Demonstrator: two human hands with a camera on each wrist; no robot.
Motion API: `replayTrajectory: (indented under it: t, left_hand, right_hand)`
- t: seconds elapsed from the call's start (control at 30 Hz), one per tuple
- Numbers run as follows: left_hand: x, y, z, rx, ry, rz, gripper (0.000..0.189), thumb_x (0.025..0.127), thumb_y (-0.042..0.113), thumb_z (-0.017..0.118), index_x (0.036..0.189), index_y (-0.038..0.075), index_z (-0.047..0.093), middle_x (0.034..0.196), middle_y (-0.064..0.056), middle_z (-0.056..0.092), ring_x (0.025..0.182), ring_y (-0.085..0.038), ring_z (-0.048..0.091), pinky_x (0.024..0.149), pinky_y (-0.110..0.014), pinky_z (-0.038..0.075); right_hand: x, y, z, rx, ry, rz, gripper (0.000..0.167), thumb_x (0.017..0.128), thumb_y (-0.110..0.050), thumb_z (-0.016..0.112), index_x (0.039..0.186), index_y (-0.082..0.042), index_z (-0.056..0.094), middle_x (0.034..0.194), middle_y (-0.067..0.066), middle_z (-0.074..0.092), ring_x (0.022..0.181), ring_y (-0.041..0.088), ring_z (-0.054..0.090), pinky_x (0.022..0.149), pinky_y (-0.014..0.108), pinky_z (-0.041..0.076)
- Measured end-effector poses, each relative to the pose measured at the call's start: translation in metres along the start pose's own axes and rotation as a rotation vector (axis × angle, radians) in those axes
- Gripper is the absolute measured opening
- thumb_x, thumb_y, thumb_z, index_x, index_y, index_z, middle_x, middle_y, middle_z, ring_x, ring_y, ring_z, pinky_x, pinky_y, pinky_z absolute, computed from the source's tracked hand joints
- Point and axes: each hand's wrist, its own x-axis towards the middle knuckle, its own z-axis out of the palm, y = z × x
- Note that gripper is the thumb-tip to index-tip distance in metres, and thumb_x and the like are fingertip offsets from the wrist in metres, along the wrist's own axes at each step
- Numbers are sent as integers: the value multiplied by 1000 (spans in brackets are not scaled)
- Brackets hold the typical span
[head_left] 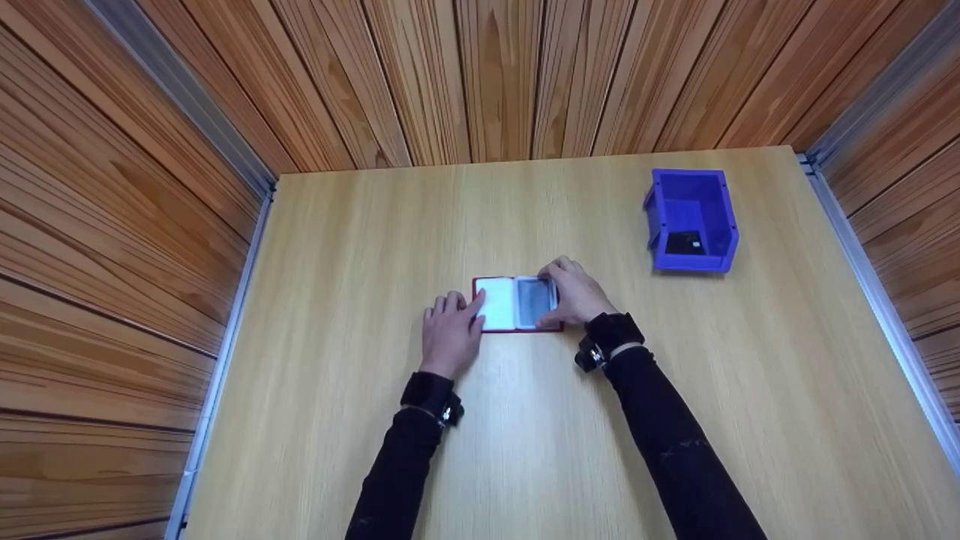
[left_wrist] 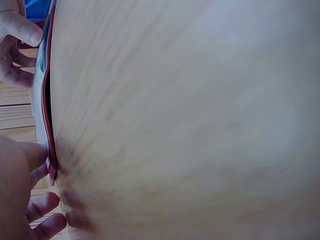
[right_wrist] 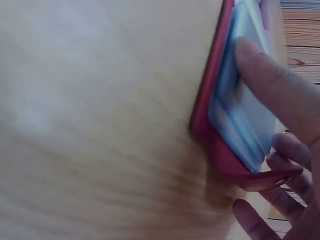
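Observation:
A red card holder (head_left: 496, 304) lies spread open on the table, its clear plastic sleeves showing white on the left half and grey-blue on the right. My left hand (head_left: 451, 337) is at its left edge, extended fingers pressing the left half down while other fingertips touch the table. With thumb and fingers, my right hand (head_left: 581, 296) grips the right half across the sleeves. Close up in the right wrist view, the thumb lies on top of the stacked sleeves (right_wrist: 237, 132), over the red cover (right_wrist: 225, 160), and the other fingers are around the far side.
A blue plastic bin (head_left: 691, 263) stands at the back right of the wooden table (head_left: 360, 247), with a small black item (head_left: 679, 243) inside. Wood-plank walls (head_left: 495, 82) and metal rails border the table.

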Motion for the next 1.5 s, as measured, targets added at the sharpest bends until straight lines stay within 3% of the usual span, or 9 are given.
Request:
replayTrajectory:
  t: [0.13,0.27,0.47,0.6,0.8,0.93,1.13,1.37,1.5]
  left_hand:
    - [0,0,-1,-8,-11,-1,50,108,40,51,157,32,44,118,-4,50,103,-23,44,88,-39,34]
    - [0,0,-1,-22,-21,-5,51,107,39,52,157,33,44,118,-3,50,103,-23,43,88,-38,34]
    - [0,-1,-2,-19,-22,-12,51,108,40,52,158,33,43,119,-3,49,103,-22,42,87,-37,33]
    - [0,0,-2,-12,-12,-8,51,108,40,52,157,33,43,118,-3,50,103,-23,42,87,-38,33]
    - [-1,0,-2,-4,-2,4,51,108,39,52,157,32,44,119,-4,51,104,-23,44,88,-39,35]
    - [-1,0,-3,7,-26,12,52,108,39,49,159,31,41,121,-4,51,107,-24,45,91,-40,37]
    - [0,-5,-7,-51,-54,22,56,109,37,50,162,30,35,130,-6,54,115,-25,47,98,-42,38]
    - [-1,-7,-7,-146,-70,24,60,109,35,47,165,31,26,141,-9,55,123,-28,50,99,-44,39]
    - [-3,-9,-6,-170,-30,27,59,110,32,44,165,24,26,142,-12,56,126,-31,51,100,-47,40]
  right_hand:
    - [3,-2,-1,132,-22,77,74,67,-19,98,129,-3,62,134,16,49,127,36,48,112,49,41]
    - [4,-2,-2,257,-15,163,50,81,-22,90,121,-1,66,133,17,47,125,35,47,111,48,39]
    - [6,-1,-1,345,47,235,27,97,-23,74,103,2,66,121,15,49,113,30,48,101,42,38]
    - [7,-2,0,352,84,237,23,101,-20,68,96,2,67,115,14,52,110,29,50,100,42,39]
    - [6,-4,-1,328,163,158,30,104,-18,62,105,9,73,128,22,57,123,37,51,108,48,38]
    - [6,-8,-2,379,212,93,32,105,-20,60,110,9,75,133,21,59,127,38,53,109,49,41]
    - [7,-18,3,444,148,19,31,105,-23,61,114,3,75,133,18,61,124,36,57,108,49,44]
    - [6,-23,15,358,112,-74,28,103,-20,63,122,-1,74,126,17,65,125,34,55,112,50,39]
    - [5,-26,19,302,91,-124,28,102,-18,65,125,-6,74,125,16,65,124,34,54,109,50,40]
